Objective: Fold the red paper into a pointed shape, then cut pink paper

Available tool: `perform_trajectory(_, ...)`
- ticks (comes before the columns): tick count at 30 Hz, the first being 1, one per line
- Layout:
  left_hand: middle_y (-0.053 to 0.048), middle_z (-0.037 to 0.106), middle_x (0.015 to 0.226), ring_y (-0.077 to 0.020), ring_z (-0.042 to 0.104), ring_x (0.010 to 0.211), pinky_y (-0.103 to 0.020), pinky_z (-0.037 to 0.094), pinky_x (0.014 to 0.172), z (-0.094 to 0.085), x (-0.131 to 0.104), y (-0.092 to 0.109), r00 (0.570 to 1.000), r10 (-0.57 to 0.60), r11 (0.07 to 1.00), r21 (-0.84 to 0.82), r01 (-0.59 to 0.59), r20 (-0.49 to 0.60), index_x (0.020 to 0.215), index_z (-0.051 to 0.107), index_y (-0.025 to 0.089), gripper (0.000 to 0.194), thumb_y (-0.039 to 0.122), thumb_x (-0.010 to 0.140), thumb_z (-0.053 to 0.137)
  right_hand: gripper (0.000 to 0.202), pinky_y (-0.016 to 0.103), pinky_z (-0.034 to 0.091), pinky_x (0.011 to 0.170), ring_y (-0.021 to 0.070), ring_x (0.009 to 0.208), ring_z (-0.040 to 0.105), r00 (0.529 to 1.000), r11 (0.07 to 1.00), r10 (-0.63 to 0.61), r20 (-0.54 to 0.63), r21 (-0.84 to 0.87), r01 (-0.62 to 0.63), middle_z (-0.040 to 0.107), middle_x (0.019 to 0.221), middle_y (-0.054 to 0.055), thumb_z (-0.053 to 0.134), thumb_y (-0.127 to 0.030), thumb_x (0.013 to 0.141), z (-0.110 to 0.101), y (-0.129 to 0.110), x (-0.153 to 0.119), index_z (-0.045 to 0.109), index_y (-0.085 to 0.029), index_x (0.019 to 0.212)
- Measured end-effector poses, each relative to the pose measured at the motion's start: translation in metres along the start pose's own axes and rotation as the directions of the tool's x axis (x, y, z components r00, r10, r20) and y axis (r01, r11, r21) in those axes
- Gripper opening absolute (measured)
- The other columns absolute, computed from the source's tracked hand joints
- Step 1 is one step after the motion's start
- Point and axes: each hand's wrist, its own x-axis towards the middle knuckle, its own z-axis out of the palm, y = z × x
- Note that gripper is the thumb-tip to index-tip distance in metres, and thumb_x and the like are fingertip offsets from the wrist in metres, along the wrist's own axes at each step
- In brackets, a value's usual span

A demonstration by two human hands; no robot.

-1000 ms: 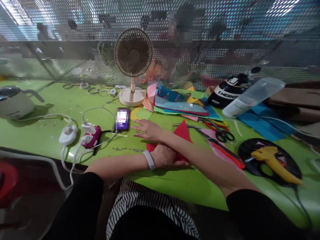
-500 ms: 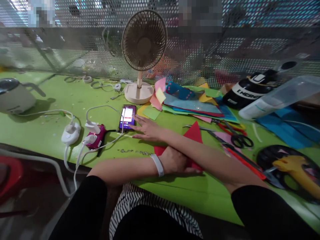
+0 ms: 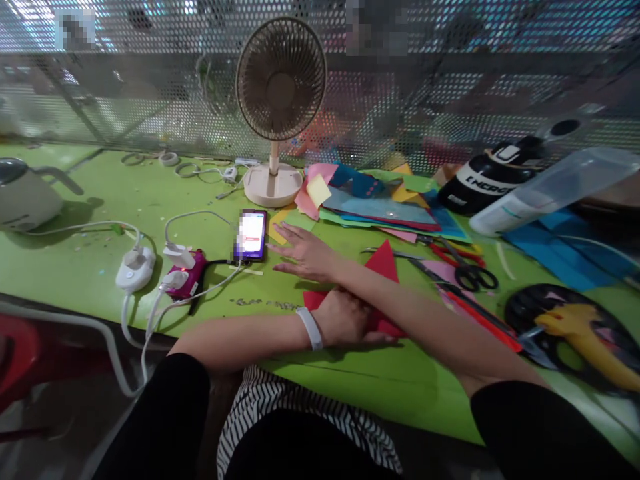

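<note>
My right hand (image 3: 309, 255) reaches across over my left arm, fingers spread and holding nothing. Its fingertips are just right of a phone (image 3: 251, 237) with a lit screen and do not touch it. My left hand (image 3: 343, 319), with a white band at the wrist, rests on red paper (image 3: 384, 265) near the table's front edge. The fingers look curled on the paper and the thumb lies along its lower side. My right forearm covers part of the left fingers and of the paper.
A fan (image 3: 274, 183) stands behind the phone, beside piled coloured paper (image 3: 367, 203). Scissors (image 3: 475, 277), a yellow glue gun (image 3: 575, 320) and a black bottle (image 3: 487, 183) are at right. A pink adapter (image 3: 187, 277), cables and a kettle (image 3: 27, 197) are at left.
My right hand has drawn back from the phone's edge, to the right. My left hand stays on the red paper. The whole view has shifted slightly.
</note>
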Motion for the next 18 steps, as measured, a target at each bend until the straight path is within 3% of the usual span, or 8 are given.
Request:
perform_trajectory(9,-0.023,0.056,0.136,-0.034,0.046,0.132,-0.048,0.03,0.112,-0.013,0.0,-0.003,0.995,0.02,0.998,0.056,-0.026,0.102,0.135,0.051,0.003,0.083,0.071,0.089,0.039,0.06,0.052,0.029,0.117,0.0313,0.146,0.025,0.995,0.995,0.085,-0.061,0.05,-0.082,0.032,0.157,0.012,0.041,-0.057,0.095,-0.016,0.018,-0.053,0.055,-0.017,0.137)
perform_trajectory(13,-0.02,0.057,0.135,-0.033,0.046,0.132,-0.046,0.031,0.111,-0.016,-0.002,-0.011,0.992,0.031,0.997,0.067,-0.04,0.123,0.133,0.054,0.007,0.079,0.071,0.089,0.04,0.059,0.054,0.029,0.116,0.0298,0.146,0.025,0.979,0.978,0.192,-0.062,0.099,-0.185,0.029,0.159,0.009,0.033,-0.057,0.098,-0.029,0.019,-0.113,0.052,-0.021,0.14)
perform_trajectory(18,-0.019,0.046,0.147,-0.0311,0.041,0.137,-0.044,0.029,0.112,-0.022,-0.002,-0.017,0.993,0.034,0.992,0.115,-0.047,0.11,0.141,0.045,0.011,0.079,0.07,0.091,0.034,0.052,0.054,0.031,0.115,0.0277,0.143,0.033,0.913,0.912,0.399,-0.088,0.144,-0.384,0.037,0.155,0.01,0.036,-0.052,0.099,-0.04,0.007,-0.197,0.054,-0.023,0.138)
